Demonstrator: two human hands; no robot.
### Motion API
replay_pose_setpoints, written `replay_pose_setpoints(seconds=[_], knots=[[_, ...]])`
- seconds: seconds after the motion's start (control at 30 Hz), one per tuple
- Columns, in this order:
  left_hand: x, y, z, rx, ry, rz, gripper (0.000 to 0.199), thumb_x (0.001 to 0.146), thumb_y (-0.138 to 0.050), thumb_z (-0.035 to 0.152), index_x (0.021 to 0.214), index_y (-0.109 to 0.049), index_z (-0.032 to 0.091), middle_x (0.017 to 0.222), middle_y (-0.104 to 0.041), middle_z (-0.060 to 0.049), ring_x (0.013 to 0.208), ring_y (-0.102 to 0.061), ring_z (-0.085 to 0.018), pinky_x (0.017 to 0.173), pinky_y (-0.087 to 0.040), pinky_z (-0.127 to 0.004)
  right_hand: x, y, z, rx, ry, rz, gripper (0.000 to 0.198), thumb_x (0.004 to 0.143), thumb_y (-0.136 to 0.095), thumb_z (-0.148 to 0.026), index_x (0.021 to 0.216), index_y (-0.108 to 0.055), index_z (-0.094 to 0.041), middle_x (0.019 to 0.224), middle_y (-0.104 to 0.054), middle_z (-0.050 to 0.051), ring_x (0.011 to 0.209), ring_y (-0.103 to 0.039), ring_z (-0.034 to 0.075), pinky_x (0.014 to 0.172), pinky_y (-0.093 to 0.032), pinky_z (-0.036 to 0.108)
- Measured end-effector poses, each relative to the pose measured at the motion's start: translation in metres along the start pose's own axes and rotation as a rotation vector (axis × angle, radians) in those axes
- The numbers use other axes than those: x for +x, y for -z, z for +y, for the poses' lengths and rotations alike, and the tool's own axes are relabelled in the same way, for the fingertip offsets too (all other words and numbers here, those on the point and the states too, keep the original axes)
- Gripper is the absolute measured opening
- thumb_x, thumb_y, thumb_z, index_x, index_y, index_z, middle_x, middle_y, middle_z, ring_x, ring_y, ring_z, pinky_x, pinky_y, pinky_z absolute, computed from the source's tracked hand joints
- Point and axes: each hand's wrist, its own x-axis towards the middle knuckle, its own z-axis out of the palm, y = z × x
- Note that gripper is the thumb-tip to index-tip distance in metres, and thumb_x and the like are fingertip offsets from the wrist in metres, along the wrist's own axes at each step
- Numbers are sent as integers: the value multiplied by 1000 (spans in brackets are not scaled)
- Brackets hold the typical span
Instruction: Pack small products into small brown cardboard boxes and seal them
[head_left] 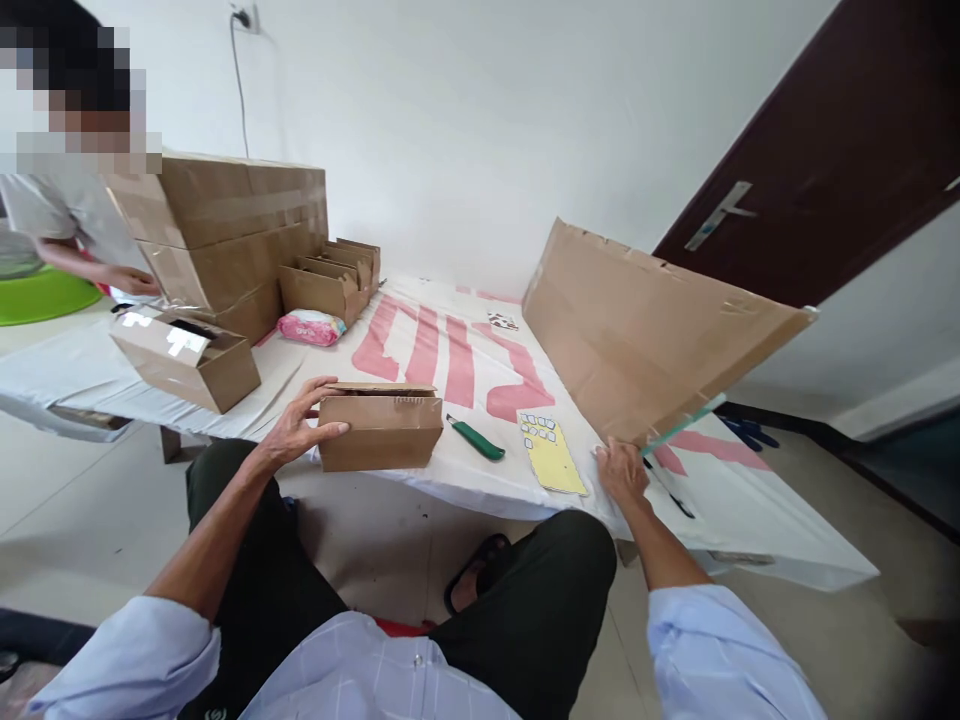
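My left hand (304, 428) grips the left end of a small cardboard box (382, 432) at the table's near edge, thumb on its front and fingers at the top. Closed fingers of my right hand (622, 470) rest at the lower corner of a large tilted cardboard sheet (660, 325); a small white bit shows by the fingertips, but I cannot make out what they hold. Between my hands lie a green-handled cutter (476, 438) and a yellow sheet (553, 460) with small pale squares. A clear greenish strip (684, 424) runs along the cardboard's lower edge.
A black pen-like tool (671, 490) lies right of my right hand. Leftward are a taped box (187, 355), a pink packet (311, 327), a divided cardboard holder (319, 290) and stacked large boxes (240, 215). Another person's hand (131, 280) is behind them, beside a green basin (45, 295).
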Motion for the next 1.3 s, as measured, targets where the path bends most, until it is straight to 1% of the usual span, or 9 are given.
replay_pose_setpoints(seconds=[0.1,0.2,0.33,0.43,0.53,0.73,0.93,1.17,1.3], knots=[[0,-1,-4,-35,-15,-2,70,80,-82,73,131,-71,27,167,-48,-15,151,-54,-40,106,-61,-52,5,14,-18,113,7,60,46,97,-50,-28,135,-73,-13,133,-71,27,129,-63,40,105,-54,54],[0,-3,-7,-77,-31,-6,76,77,-86,70,138,-67,29,168,-46,-14,153,-51,-41,107,-60,-53,15,29,-62,317,111,103,48,99,-47,-33,135,-73,-14,131,-73,25,128,-64,39,110,-52,58],[-1,-6,-11,-114,-54,-6,88,74,-90,68,149,-60,33,169,-42,-14,155,-47,-42,109,-59,-55,6,53,-163,609,414,23,49,107,-44,-50,125,-79,-22,126,-78,13,115,-72,29,101,-61,44],[-4,-6,-14,-122,-57,-12,99,71,-94,66,156,-53,35,171,-38,-14,157,-44,-43,111,-57,-58,-25,76,-240,906,762,-143,47,105,-59,-55,136,-76,-23,135,-76,14,116,-73,29,97,-63,45],[-6,-6,-14,-120,-72,-31,106,70,-96,64,160,-49,35,172,-36,-16,158,-41,-44,114,-56,-60,-61,98,-284,922,941,-176,48,102,-70,-52,142,-73,-25,134,-77,13,117,-74,29,100,-64,48],[-11,-6,-16,-78,-136,-67,119,69,-98,49,169,-37,30,169,-36,-20,157,-41,-45,121,-49,-64,-120,107,-272,775,1082,36,20,105,-65,-27,118,-80,-28,116,-81,11,112,-75,29,100,-64,50],[-20,-5,-13,-78,-185,-78,116,74,-93,38,172,-31,31,167,-35,-19,157,-40,-42,117,-54,-58,-151,97,-253,739,1118,64,16,102,-65,-20,108,-78,-28,120,-80,10,111,-74,28,96,-63,50],[-29,0,-4,-46,-193,-99,104,78,-91,36,168,-39,30,163,-35,-17,156,-41,-40,120,-53,-56,-134,108,-277,778,1014,-65,26,104,-58,-23,82,-71,-26,103,-79,9,100,-72,26,93,-59,44],[-26,0,-5,-21,-212,-115,104,78,-92,35,168,-40,30,163,-33,-17,157,-41,-40,127,-47,-59,-112,118,-295,699,1021,-252,19,103,-60,-23,95,-78,-23,101,-80,8,100,-74,25,94,-57,38]])
